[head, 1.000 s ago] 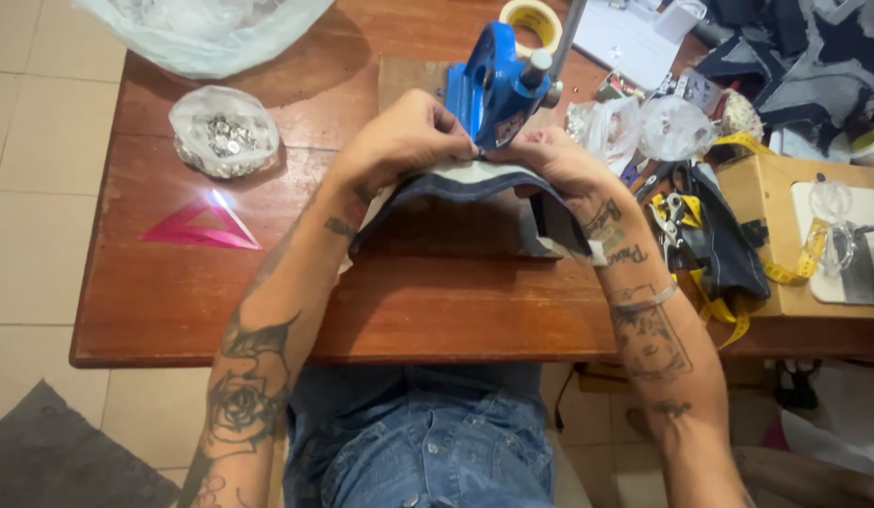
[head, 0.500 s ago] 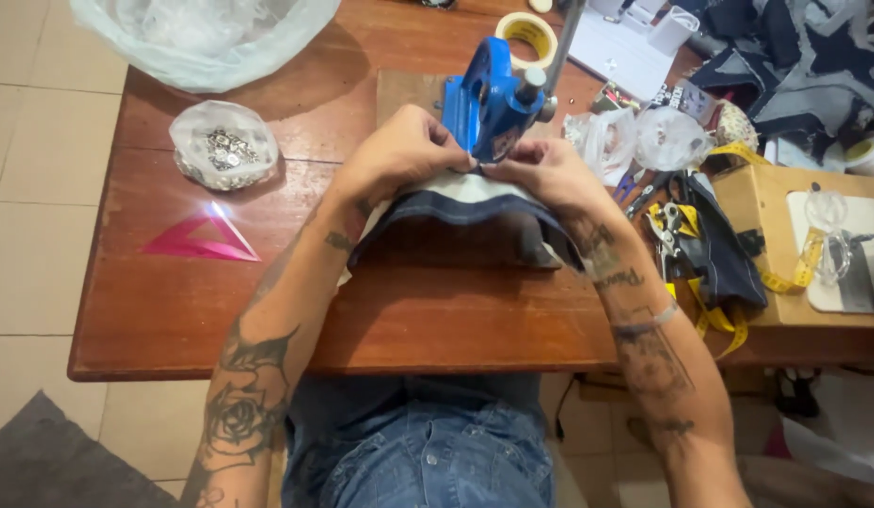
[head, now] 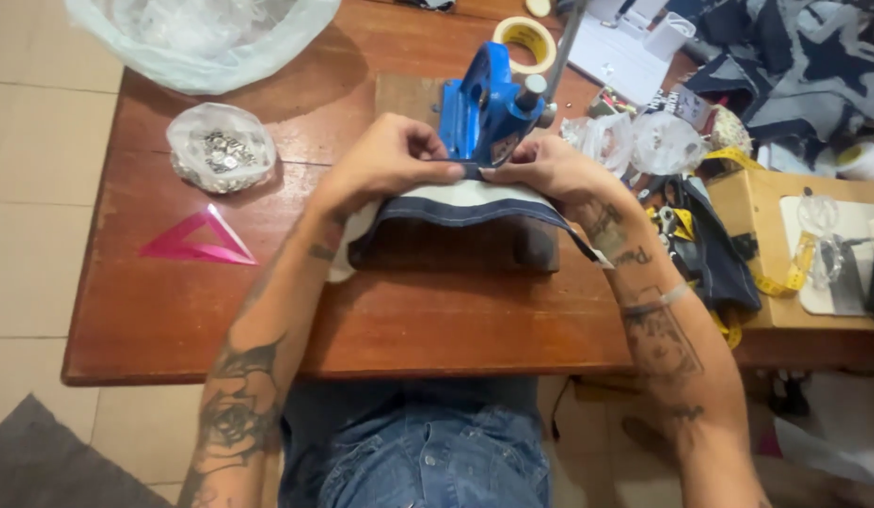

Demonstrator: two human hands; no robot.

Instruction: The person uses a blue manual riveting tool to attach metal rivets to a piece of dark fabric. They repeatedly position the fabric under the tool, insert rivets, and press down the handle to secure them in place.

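Note:
A blue hand press (head: 484, 108) stands on a wooden block at the back middle of the brown table (head: 174, 310). A dark denim piece with a pale lining (head: 460, 209) lies draped in front of it, its top edge pushed under the press head. My left hand (head: 385, 160) pinches that edge from the left. Opposite it, my right hand (head: 545, 167) grips the same edge just right of the press. The fingertips of both hands nearly meet at the press.
A clear bag of small metal fasteners (head: 221, 146) and a pink plastic triangle (head: 197, 240) lie at the left. A big plastic bag (head: 202, 33) sits behind them. Tape roll (head: 528, 39), clear bags, pliers, yellow measuring tape (head: 785, 277) and denim pieces (head: 794, 56) crowd the right.
Both hands have lowered and flattened the denim edge under the press head. The fabric's hanging right side has dropped. The camera view has shifted slightly.

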